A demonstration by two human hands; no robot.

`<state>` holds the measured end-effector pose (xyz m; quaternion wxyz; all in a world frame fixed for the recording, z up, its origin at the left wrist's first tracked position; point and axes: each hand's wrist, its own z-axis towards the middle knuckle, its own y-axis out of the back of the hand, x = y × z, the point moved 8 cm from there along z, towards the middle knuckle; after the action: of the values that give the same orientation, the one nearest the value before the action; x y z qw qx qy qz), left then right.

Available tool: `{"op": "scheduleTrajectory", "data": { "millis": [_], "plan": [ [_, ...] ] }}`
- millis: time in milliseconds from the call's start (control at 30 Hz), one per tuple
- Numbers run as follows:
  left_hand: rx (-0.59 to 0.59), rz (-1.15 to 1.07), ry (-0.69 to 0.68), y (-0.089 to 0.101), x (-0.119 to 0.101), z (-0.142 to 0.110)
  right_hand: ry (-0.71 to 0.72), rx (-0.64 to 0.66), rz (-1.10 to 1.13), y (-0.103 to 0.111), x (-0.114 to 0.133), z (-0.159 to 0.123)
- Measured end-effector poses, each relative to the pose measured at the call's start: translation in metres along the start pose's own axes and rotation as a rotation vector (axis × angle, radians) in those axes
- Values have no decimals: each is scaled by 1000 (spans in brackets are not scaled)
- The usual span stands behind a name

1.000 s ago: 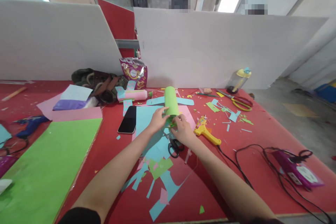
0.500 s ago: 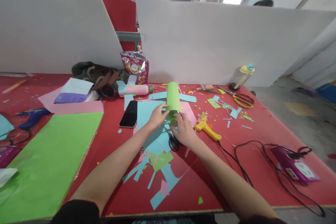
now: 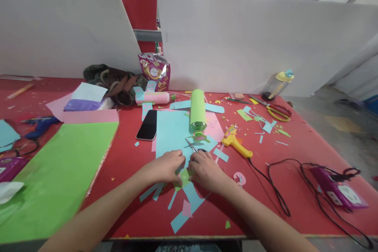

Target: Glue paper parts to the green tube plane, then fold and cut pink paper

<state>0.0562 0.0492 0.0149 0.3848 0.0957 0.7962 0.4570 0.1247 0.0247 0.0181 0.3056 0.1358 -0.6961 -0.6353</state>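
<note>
Left hand [image 3: 167, 166] and right hand [image 3: 207, 170] near each other over paper scraps, green scrap [image 3: 185, 178] between them. Fingers of both curled; cannot tell whether clamped on scrap or just resting. Green bottle [image 3: 197, 106] lying beyond hands, neck end toward person, blue strips [image 3: 214, 108] jutting out both sides. Scissors [image 3: 191, 145] between bottle and right hand, handles partly hidden. Phone [image 3: 147, 125] to left, glue gun [image 3: 236, 145] to right, on red tabletop [image 3: 212, 220].
</note>
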Motion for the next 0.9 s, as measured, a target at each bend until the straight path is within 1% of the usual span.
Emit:
{"op": "scheduleTrajectory", "data": {
  "millis": [33, 100, 167, 267, 433, 633, 800, 900],
  "plan": [
    [39, 60, 13, -5, 0, -2, -6, 26, 4, -4, 1, 1],
    [54, 133, 37, -9, -1, -5, -32, 52, 12, -9, 0, 1],
    [44, 144, 41, -10, -1, -5, -55, 57, 24, -12, -1, 1],
    [38, 113, 39, -13, 0, -6, -75, 40, 36, -14, -3, 0],
    [-12, 53, 81, -17, 4, -12, -106, -36, 26, -12, -3, -4],
    [-17, 24, 102, -19, 5, -13, -114, -40, 35, -11, -1, -3],
    [-51, -16, 33, -16, 2, -16, -132, -29, 53, -12, -1, -4],
    [-50, -47, 20, -16, 3, -16, -148, -27, 64, -13, -2, -4]
  ]
}}
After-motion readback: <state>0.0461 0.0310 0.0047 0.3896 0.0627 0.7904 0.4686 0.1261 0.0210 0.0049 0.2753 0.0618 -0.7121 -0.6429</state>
